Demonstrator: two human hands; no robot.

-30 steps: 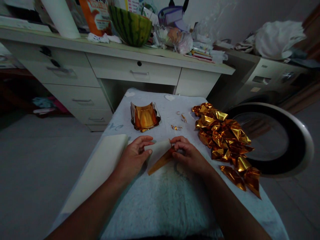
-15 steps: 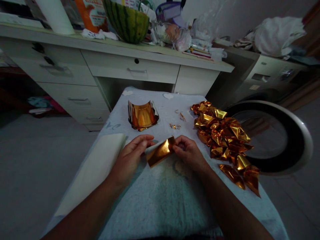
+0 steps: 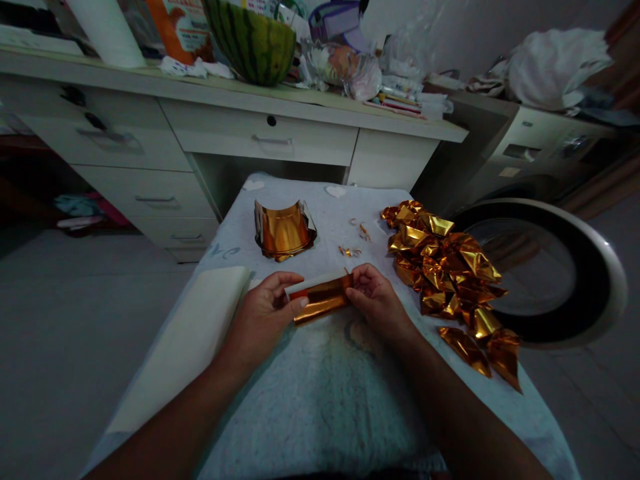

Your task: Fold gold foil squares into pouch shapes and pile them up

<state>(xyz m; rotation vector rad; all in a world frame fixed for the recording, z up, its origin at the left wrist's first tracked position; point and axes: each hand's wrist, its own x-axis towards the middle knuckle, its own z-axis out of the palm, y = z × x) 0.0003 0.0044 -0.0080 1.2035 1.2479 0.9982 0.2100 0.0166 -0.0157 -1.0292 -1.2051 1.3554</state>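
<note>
Between my hands is a strip of gold foil (image 3: pixel 325 297) with a pale edge along its far side. My left hand (image 3: pixel 270 303) pinches its left end between thumb and fingers. At the other end, my right hand (image 3: pixel 373 293) grips the foil with closed fingers. Beyond them a curved stack of gold foil sheets (image 3: pixel 284 230) stands on the cloth. Several small gold twist ties (image 3: pixel 350 252) lie to the right of that stack. A heap of folded gold foil pieces (image 3: pixel 440 260) spreads along the right side.
A pale cloth (image 3: pixel 320 400) covers the table under my hands. White folded paper (image 3: pixel 185 347) lies at the left. Behind stands a white desk (image 3: pixel 300 100) bearing half a watermelon (image 3: pixel 250 43) and clutter. A washing machine's round door (image 3: pixel 590 267) hangs open at the right.
My left hand has closed its thumb and fingers onto the foil's left end. The strip has turned more level and now stretches between both hands.
</note>
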